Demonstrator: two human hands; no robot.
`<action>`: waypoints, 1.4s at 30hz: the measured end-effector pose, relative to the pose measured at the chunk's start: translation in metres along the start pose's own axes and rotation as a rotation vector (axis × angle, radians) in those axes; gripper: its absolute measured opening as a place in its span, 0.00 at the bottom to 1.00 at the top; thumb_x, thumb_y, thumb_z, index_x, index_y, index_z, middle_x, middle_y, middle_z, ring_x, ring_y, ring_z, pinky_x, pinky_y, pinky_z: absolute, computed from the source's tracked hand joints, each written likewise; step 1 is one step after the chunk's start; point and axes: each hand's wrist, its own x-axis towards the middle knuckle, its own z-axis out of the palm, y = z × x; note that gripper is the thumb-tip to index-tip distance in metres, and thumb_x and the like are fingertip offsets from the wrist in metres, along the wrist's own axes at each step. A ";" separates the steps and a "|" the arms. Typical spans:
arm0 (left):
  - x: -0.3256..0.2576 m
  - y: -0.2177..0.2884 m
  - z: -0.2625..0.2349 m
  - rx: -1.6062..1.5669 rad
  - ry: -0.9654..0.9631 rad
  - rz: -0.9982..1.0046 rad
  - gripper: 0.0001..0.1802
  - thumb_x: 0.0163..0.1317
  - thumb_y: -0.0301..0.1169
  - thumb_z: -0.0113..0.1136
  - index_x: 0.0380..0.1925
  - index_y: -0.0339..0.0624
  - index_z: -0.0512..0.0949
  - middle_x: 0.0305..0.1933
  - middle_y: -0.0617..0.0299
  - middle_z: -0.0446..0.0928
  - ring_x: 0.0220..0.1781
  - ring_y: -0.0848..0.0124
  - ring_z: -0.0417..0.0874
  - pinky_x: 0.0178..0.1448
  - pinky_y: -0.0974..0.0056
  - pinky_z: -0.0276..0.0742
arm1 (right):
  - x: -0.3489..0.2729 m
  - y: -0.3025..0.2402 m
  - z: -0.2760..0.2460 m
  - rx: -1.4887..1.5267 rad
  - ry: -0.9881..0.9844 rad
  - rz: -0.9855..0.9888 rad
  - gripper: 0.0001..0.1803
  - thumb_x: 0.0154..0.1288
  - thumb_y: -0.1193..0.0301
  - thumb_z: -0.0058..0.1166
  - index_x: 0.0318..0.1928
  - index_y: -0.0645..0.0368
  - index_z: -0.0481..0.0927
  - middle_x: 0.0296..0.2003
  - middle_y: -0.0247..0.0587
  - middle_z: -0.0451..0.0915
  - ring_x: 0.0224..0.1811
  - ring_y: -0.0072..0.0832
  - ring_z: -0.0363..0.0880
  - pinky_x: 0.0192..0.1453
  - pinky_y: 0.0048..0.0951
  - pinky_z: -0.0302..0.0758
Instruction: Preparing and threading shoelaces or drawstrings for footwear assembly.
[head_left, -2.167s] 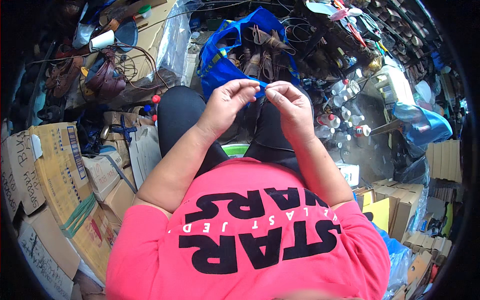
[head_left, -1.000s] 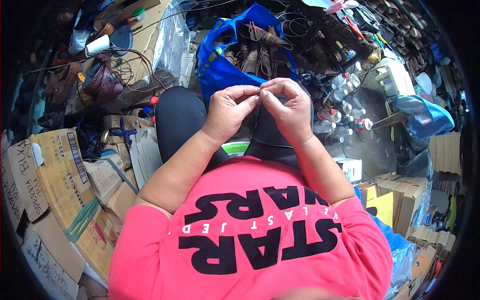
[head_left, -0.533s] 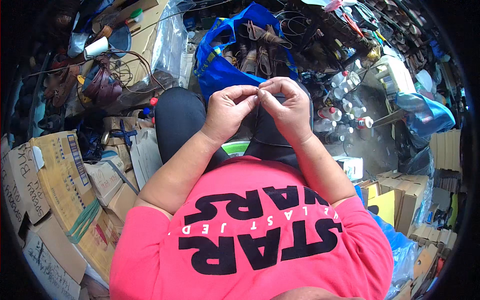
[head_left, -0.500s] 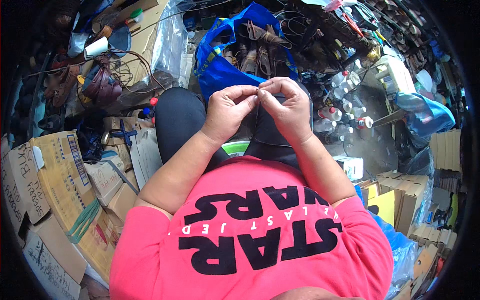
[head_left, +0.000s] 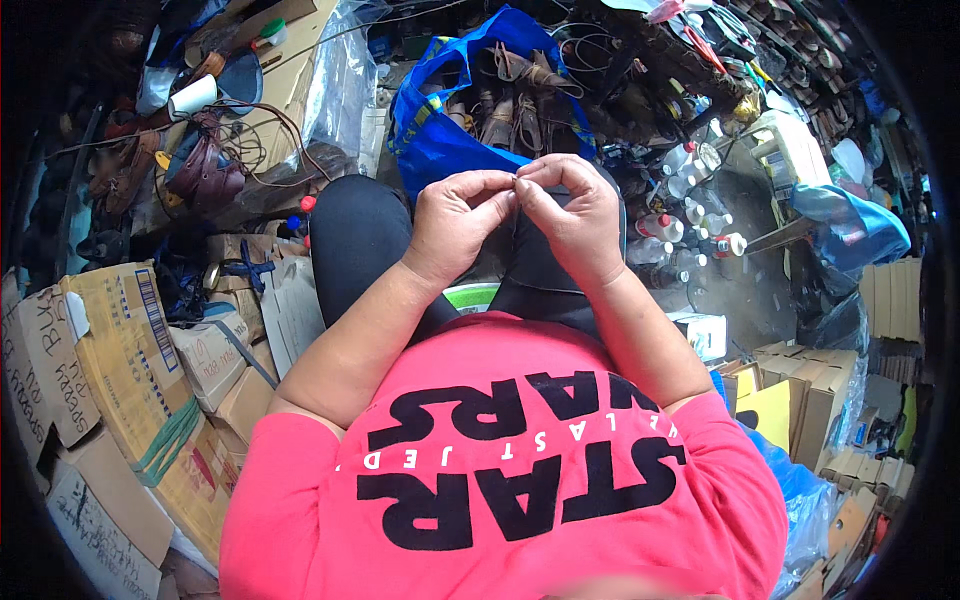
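My left hand [head_left: 449, 226] and my right hand [head_left: 577, 222] meet fingertip to fingertip above my knees. Each one pinches thumb against forefinger. Something tiny and dark sits where the fingertips come together, too small to name. Just beyond the hands stands a large blue bag [head_left: 416, 152], holding brown strappy leather pieces [head_left: 500, 128] that look like shoe uppers. Between my thighs a green and white rim [head_left: 470, 297] shows, mostly covered by my shirt and legs.
Several plastic bottles [head_left: 655, 226] with red or white caps crowd the floor at right. Cardboard boxes [head_left: 120, 340] pile up at left, more boxes [head_left: 800, 385] at right. Maroon leather shoes [head_left: 205, 170] and a white cup [head_left: 193, 97] lie at far left. A blue cloth [head_left: 850, 225] hangs at right.
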 end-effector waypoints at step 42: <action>0.009 0.000 0.004 0.331 -0.239 0.072 0.02 0.55 0.21 0.57 0.26 0.34 0.75 0.26 0.66 0.74 0.28 0.80 0.72 0.33 0.73 0.68 | -0.004 0.033 0.008 0.963 -0.015 0.525 0.08 0.67 0.67 0.50 0.37 0.58 0.71 0.30 0.33 0.74 0.31 0.20 0.70 0.38 0.21 0.67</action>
